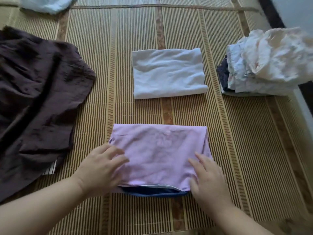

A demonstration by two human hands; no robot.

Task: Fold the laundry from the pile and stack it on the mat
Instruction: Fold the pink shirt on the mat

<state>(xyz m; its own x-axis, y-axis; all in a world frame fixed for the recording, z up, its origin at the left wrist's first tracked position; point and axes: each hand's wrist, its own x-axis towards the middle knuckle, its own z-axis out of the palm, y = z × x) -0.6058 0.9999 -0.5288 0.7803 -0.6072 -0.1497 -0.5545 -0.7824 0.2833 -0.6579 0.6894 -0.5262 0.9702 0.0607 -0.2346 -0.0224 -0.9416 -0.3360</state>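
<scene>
— Where is the lilac garment (159, 153) relative to the person's hands?

— It lies folded into a rectangle on the woven mat (237, 133), near the person, and between the two hands. The left hand (100, 168) is at its left edge and the right hand (208, 180) is at its lower right corner.

— Do the hands hold it?

— No, they grip nothing. The fingers of the left hand (118, 160) are spread and only a little bent, with their tips resting on the left border of the cloth. The fingers of the right hand (202, 159) are nearly straight and lie flat on top of the cloth, pointing away from the person.

— Is there something under the garment?

— Yes, a dark blue cloth (155, 192) shows below its near edge, with a thin white border between the two.

— And the other laundry?

— A pale folded garment (169, 73) lies further away on the mat, in line with the lilac one and apart from it. At the left there is a loose heap of dark brown cloth (37, 99). At the right stands a stack of light clothes (264, 65), rather wrinkled. A light blue piece (45, 4) shows at the far left corner.
</scene>
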